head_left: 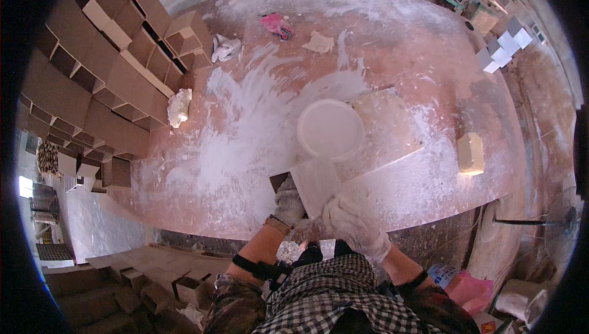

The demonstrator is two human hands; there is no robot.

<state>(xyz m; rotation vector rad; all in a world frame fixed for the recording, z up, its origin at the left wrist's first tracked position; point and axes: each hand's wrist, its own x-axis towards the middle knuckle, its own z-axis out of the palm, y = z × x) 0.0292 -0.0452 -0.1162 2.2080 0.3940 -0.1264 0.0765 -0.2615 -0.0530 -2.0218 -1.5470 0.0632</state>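
A small box (pixel 316 186) with a whitish flat face and a dark brown side is held low over the near edge of the table. My left hand (pixel 288 202), in a grey knit glove, grips its left side, where the fingers are partly hidden. In a white-smeared glove, my right hand (pixel 354 225) has its curled fingers at the lower right edge of the pale face. Just beyond the box stands a round white basin (pixel 300 132), filled with pale, smooth material. A large white sheet (pixel 402 190) lies to the right.
White smears cover the reddish table (pixel 178 180). A tan board (pixel 386 110) lies beside the basin; a cream block (pixel 470 156) stands far right. Brown boxes (pixel 92 76) are stacked left. Crumpled white material (pixel 180 108) and a pink item (pixel 277 26) lie farther off. A fan (pixel 559 222) stands right.
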